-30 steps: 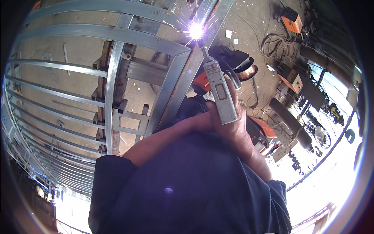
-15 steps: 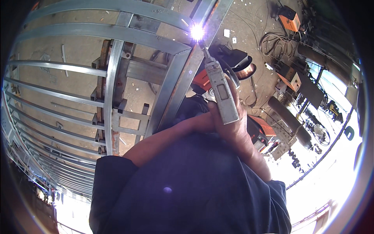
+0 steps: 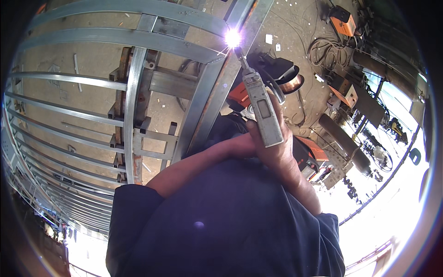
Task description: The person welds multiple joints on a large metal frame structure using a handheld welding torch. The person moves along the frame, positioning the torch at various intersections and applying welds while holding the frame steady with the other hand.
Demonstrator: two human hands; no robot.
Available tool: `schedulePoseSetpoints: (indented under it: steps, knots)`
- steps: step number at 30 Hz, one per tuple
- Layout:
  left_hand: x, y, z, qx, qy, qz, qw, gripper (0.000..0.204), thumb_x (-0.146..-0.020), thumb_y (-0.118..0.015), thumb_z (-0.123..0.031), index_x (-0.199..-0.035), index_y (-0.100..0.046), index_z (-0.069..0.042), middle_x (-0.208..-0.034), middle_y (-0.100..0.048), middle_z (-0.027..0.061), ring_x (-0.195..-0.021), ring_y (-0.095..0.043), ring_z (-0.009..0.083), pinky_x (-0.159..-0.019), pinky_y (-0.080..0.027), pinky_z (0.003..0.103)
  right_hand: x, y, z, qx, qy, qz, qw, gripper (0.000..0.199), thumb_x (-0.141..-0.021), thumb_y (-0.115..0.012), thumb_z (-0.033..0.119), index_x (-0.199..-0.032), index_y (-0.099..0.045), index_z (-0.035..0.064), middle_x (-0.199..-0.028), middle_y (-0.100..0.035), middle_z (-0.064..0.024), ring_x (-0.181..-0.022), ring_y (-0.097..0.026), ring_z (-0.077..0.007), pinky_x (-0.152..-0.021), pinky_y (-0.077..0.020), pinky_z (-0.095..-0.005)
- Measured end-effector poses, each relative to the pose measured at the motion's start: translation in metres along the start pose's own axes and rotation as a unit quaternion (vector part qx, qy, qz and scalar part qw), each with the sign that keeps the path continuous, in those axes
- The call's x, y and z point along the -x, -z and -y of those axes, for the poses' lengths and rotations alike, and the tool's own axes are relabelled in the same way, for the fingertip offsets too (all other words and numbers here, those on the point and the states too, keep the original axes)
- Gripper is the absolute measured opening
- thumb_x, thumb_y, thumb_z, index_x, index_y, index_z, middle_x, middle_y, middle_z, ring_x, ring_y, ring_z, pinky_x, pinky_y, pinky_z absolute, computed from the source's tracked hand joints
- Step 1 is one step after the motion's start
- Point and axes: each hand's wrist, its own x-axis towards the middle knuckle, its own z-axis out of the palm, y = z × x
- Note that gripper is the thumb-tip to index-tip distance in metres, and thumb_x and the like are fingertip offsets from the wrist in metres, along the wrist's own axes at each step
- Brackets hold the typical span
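Observation:
My right hand (image 3: 281,150) is wrapped round the grey body of a welding gun (image 3: 270,131), whose nozzle points away from me. At its tip burns a bright white-violet spark (image 3: 232,39), at a corner where square steel tubes (image 3: 189,50) meet a slanted steel beam (image 3: 211,94). My left forearm (image 3: 203,159) crosses in front of my body toward the right wrist. The left hand's fingers are hidden behind the right hand and the gun, so I cannot tell how they are placed.
A barred metal frame (image 3: 69,115) spreads over the left side. Beyond the gun sit a spool of copper-coloured wire (image 3: 291,84) and an orange machine (image 3: 238,95). Coiled cable (image 3: 328,51), an orange-fronted box (image 3: 348,25) and a dark gas cylinder (image 3: 344,144) lie to the right.
The spark stays lit at the same corner, with the gun's tip shifted very slightly to the left. Both arms look almost unmoved.

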Motion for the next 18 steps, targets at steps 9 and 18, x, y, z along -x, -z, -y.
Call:
schedulePoseSetpoints:
  steps: [9, 18]
  knots:
    - [0.001, -0.002, -0.023, -0.176, 0.004, 0.02, 0.984, 0.047, -0.098, -0.067, -0.01, -0.142, -0.053, -0.002, -0.145, -0.057, 0.0149, -0.137, -0.052, 0.0233, -0.117, -0.041, 0.04, 0.001, 0.003, -0.003, -0.003, 0.043, -0.033, 0.999, 0.081, -0.087, -0.078, 0.017, -0.156, -0.036, 0.009, -0.127, -0.067, -0.0224, -0.109, -0.071, -0.0412, -0.086, -0.0602, -0.0471]
    - [0.006, -0.004, -0.059, -0.13, 0.035, -0.056, 0.989, 0.044, -0.098, -0.069, -0.013, -0.138, -0.056, -0.003, -0.139, -0.061, 0.0124, -0.131, -0.056, 0.0209, -0.112, -0.045, 0.038, -0.022, -0.004, 0.006, -0.011, 0.041, -0.029, 0.999, 0.085, -0.087, -0.08, 0.022, -0.157, -0.035, 0.0093, -0.133, -0.065, -0.023, -0.11, -0.07, -0.0426, -0.086, -0.0601, -0.0476]
